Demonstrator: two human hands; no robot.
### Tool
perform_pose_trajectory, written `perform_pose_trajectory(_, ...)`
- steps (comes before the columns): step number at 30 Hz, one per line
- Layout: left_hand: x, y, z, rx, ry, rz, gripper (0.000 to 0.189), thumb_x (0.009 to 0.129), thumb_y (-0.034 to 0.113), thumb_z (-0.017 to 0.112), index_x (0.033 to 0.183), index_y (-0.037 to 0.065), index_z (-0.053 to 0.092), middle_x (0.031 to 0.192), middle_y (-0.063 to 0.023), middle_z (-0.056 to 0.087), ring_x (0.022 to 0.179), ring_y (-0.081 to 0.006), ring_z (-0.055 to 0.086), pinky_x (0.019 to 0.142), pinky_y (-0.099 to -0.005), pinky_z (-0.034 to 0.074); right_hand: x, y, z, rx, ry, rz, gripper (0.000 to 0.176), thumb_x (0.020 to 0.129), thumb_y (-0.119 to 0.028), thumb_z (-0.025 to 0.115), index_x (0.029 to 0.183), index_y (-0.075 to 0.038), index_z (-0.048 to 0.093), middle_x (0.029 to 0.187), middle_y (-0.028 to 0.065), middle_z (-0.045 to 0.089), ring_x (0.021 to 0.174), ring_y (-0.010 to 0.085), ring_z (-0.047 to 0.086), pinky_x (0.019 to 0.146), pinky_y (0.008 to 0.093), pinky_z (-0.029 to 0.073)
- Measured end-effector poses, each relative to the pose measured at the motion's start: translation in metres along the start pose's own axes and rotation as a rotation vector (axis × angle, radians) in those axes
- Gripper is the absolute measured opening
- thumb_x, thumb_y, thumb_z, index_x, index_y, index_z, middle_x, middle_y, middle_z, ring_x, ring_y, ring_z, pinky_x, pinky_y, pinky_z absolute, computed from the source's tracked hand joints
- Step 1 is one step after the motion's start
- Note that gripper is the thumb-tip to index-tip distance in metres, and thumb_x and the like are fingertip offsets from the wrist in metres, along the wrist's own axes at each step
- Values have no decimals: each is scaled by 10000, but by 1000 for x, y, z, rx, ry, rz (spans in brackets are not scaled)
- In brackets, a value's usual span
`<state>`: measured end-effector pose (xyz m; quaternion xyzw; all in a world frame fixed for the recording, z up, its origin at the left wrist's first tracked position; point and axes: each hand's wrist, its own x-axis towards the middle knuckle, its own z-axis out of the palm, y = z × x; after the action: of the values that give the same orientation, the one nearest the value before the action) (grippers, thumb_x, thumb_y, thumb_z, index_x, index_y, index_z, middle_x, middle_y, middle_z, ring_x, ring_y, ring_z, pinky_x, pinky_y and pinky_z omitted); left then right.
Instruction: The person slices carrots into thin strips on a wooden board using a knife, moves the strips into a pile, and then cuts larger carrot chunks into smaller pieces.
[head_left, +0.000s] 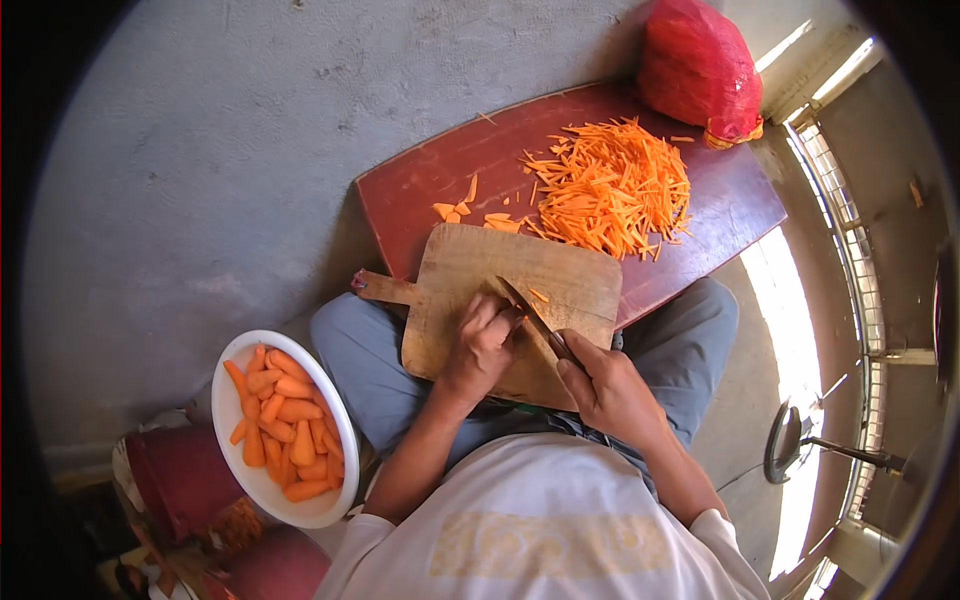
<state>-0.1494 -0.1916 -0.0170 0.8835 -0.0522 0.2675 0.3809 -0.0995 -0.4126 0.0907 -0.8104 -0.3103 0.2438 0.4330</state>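
A wooden cutting board (460,265) with a short handle rests across my lap and against the red table. My right hand (612,388) grips a knife (530,309), its dark blade pointing up and left over the board. Beside the blade, the curled fingers of my left hand (484,343) press down on a small piece of carrot (521,317), mostly hidden under the fingertips. One thin carrot strip (540,295) lies on the board just right of the blade. Beyond the board is a large heap of carrot sticks (615,190).
The red table (420,185) also bears a few flat carrot slices (450,211) and a red mesh bag (700,70). At my left stands a white bowl (228,440) of peeled carrots (298,410), near a dark red bucket (180,478). A grey wall (220,170) rises behind the table.
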Motion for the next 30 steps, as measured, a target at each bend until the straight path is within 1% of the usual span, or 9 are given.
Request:
perform_pose_trajectory(1,-2,-1,0,5,-9,-16,322,812,-159,697,1088,-18,785,1064,-174,718,997,-415,665,891,-499,577,-4,-3,-1,9,-20,44,336,1072,-90,665,1378,40,626,957,333,705,913,548,706,767,559,550)
perform_pose_trajectory(7,-2,-4,-2,29,-41,-11,249,829,-148,702,1042,-22,732,1015,-182,692,974,-423,657,852,-516,558,10,9,10,-27,44,-61,349,1078,-91,658,1394,54,627,956,329,709,875,542,702,761,529,558)
perform_pose_trajectory(10,-1,-1,-1,28,-11,-24,200,840,-142,707,991,-17,670,971,-185,686,932,-420,660,826,-514,550,-2,-5,1,44,22,17,244,1079,-108,656,1287,13,611,887,331,691,861,568,692,731,611,531)
perform_pose_trajectory(13,0,1,-2,46,-20,-19,192,855,-127,717,951,6,617,914,-184,676,878,-422,657,807,-519,542,6,13,19,19,96,-101,342,1083,-90,653,1397,42,634,898,317,698,859,526,708,751,519,553)
perform_pose_trajectory(15,-4,-7,-2,92,-46,4,219,835,-93,728,962,17,588,904,-191,649,876,-435,632,831,-538,519,9,13,17,-8,76,-83,331,1083,-89,652,1385,44,635,871,309,688,841,522,705,744,523,548)
perform_pose_trajectory(19,-1,3,-3,20,23,-26,177,870,-145,657,937,2,584,885,-202,638,855,-452,633,771,-534,529,0,0,8,42,34,13,305,1081,-87,653,1351,55,640,843,302,675,813,523,695,733,530,541)
perform_pose_trajectory(21,-3,4,-4,61,8,-53,173,873,-140,659,935,2,582,884,-201,638,858,-451,638,775,-535,527,1,4,19,37,72,-35,296,1082,-86,653,1348,45,644,836,302,662,802,521,691,730,527,540)
perform_pose_trajectory(27,-11,-2,1,4,48,-87,219,832,-115,696,943,25,569,887,-192,630,873,-435,648,808,-519,538,4,3,17,11,114,-79,307,1093,-102,654,1374,21,652,822,282,643,747,493,654,711,492,534)
perform_pose_trajectory(30,-14,-4,-2,-77,127,-187,186,879,-116,695,985,16,619,922,-175,674,877,-390,692,790,-477,565,-10,-1,4,69,114,-35,299,1113,-141,646,1365,19,668,823,265,645,720,451,642,704,468,534)
